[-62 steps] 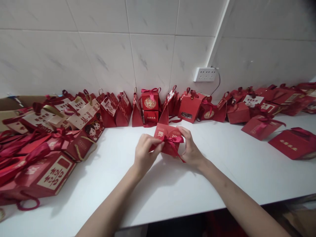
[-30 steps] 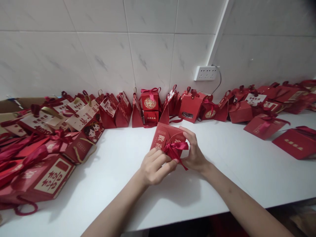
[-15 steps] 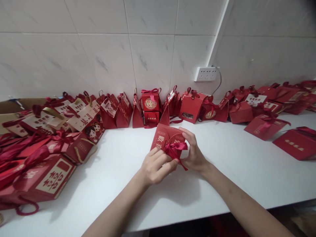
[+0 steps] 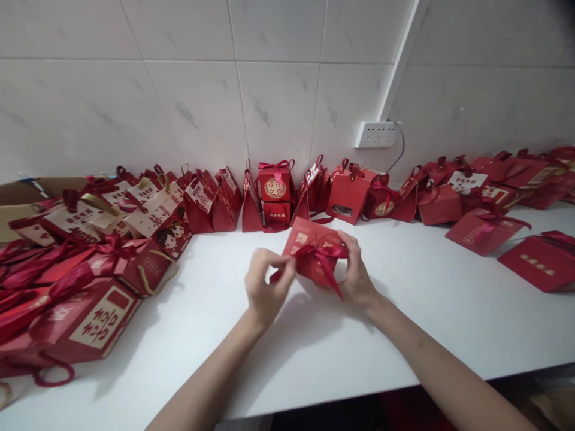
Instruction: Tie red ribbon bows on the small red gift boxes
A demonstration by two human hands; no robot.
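A small red gift box (image 4: 309, 254) with gold print sits tilted between my hands, just above the white counter (image 4: 314, 347). A dark red ribbon bow (image 4: 322, 251) is tied on its front. My left hand (image 4: 266, 288) pinches one ribbon end at the box's left side, fingers closed. My right hand (image 4: 357, 275) grips the box and the bow from the right, fingers curled around it.
Several red gift boxes and bags line the tiled wall, among them a stacked pair (image 4: 274, 197). A heap of larger red boxes (image 4: 90, 263) fills the left. More boxes (image 4: 485, 230) lie at the right. A white socket strip (image 4: 376, 134) hangs on the wall.
My left hand has moved left, away from the bow, pulling a ribbon end out. The box has tipped up and lifted slightly. The right hand keeps its hold.
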